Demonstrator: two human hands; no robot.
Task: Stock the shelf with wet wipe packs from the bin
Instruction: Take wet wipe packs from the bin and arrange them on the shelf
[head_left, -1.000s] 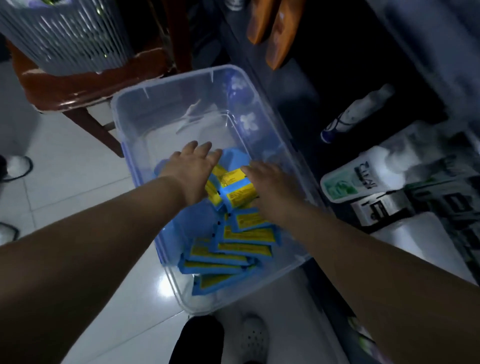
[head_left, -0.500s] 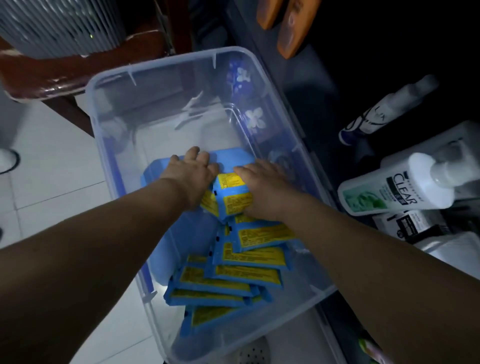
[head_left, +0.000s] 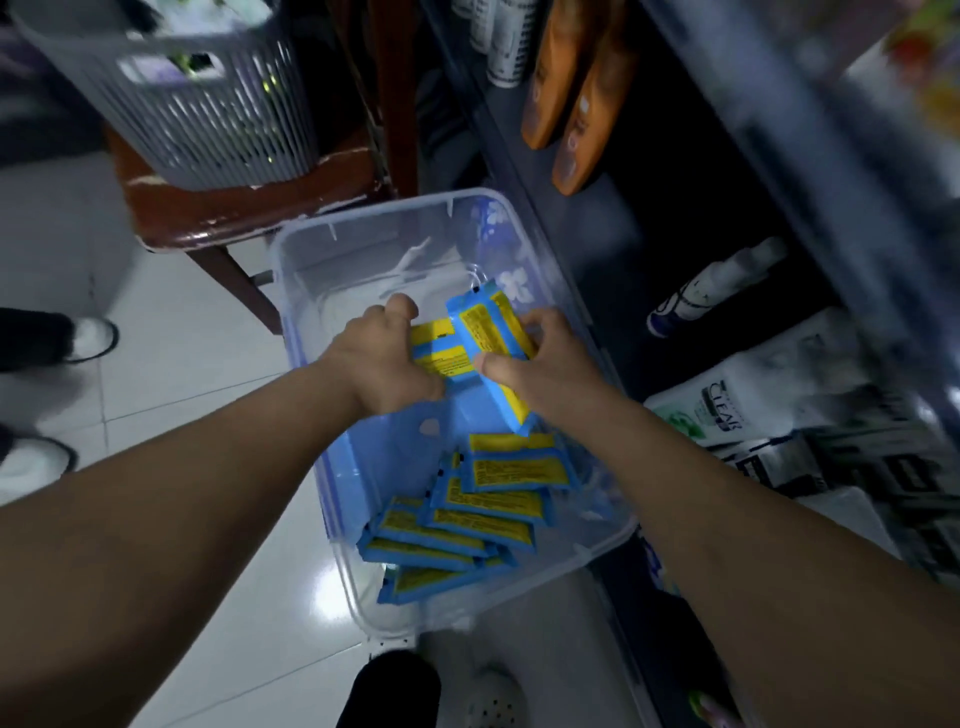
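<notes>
A clear plastic bin (head_left: 545, 582) stands on the white floor beside a dark shelf unit (head_left: 737, 270). Several blue and yellow wet wipe packs (head_left: 483, 509) lie in its near end. Above the bin's middle both hands hold a small bunch of wet wipe packs (head_left: 488, 332). My left hand (head_left: 384, 358) grips the bunch from the left side. My right hand (head_left: 540, 364) grips it from the right, thumb on top, with one pack tilted upward.
Shampoo bottles (head_left: 727, 405) and a white spray bottle (head_left: 711, 291) lie on the low shelf at right, orange bottles (head_left: 576, 88) further back. A wooden chair (head_left: 234, 208) carrying a grey basket (head_left: 192, 93) stands behind the bin. Someone's shoes (head_left: 88, 338) are at left.
Both hands closed on a bunch of packs and lifted it off the pile in the bin. The view has tilted up and back, showing more of the shelf and chair.
</notes>
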